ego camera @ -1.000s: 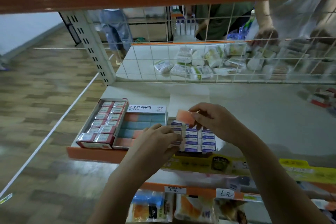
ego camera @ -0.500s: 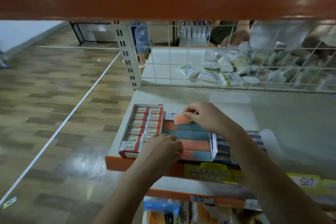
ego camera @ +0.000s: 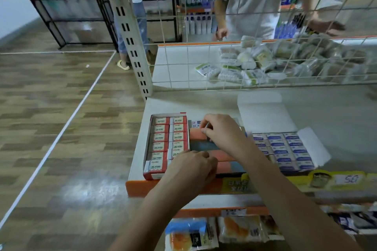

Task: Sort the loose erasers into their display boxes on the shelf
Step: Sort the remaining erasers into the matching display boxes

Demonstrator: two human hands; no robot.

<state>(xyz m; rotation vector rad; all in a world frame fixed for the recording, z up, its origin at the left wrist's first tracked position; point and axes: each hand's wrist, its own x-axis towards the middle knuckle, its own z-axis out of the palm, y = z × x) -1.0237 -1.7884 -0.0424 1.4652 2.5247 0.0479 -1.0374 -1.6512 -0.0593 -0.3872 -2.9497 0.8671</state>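
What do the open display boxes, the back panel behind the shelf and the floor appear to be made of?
Display boxes: thin printed cardboard, matte, judging by the folded-back white flaps.
Back panel: white coated metal wire in a square grid; the goods behind show through it.
Floor: wood-look planks, probably vinyl or laminate; the glossy patch of reflected light suggests a smooth sealed surface.

The right hand (ego camera: 221, 134) has lowered the orange eraser (ego camera: 196, 134) into the middle box (ego camera: 216, 149).

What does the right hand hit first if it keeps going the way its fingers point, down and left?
Most likely the salmon eraser at the back of the middle box: the right hand has its fingertips right at it. Beyond that sits the red 2B box. Whether they already touch is unclear.
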